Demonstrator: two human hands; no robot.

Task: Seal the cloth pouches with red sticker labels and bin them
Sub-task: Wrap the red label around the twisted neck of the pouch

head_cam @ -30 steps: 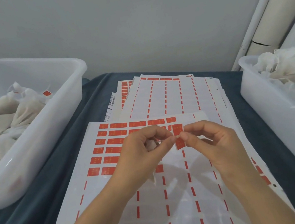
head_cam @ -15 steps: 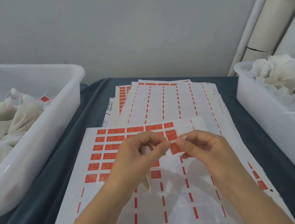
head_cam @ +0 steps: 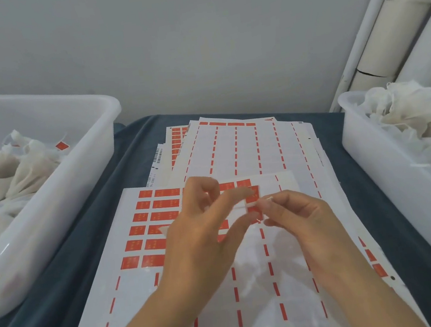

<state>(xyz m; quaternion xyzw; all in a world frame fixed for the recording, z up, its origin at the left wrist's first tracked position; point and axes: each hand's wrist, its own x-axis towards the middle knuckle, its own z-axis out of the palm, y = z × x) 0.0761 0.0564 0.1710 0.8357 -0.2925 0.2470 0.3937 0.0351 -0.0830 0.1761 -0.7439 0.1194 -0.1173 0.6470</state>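
Note:
Over the front sticker sheet (head_cam: 146, 228) both my hands meet at a red sticker label (head_cam: 252, 199). My left hand (head_cam: 204, 228) pinches the label between the stretched forefinger and the thumb, its other fingers curled. My right hand (head_cam: 299, 215) pinches a thin white pouch string (head_cam: 267, 198) at the label's right edge. The label lies across that string. The pouch itself is hidden behind my left hand. The left white bin (head_cam: 77, 210) holds pouches (head_cam: 24, 173) with red labels. The right white bin (head_cam: 394, 179) holds plain white pouches (head_cam: 409, 114).
More sticker sheets (head_cam: 248, 147), mostly peeled, are fanned out behind the front one on the dark blue cloth (head_cam: 129, 147). Cardboard tubes (head_cam: 389, 28) lean against the grey wall at the back right. The two bins flank the sheets closely.
My left forefinger has stretched out along the label while its other fingers rose. The string's end now shows above my right fingertips. The view has shifted slightly.

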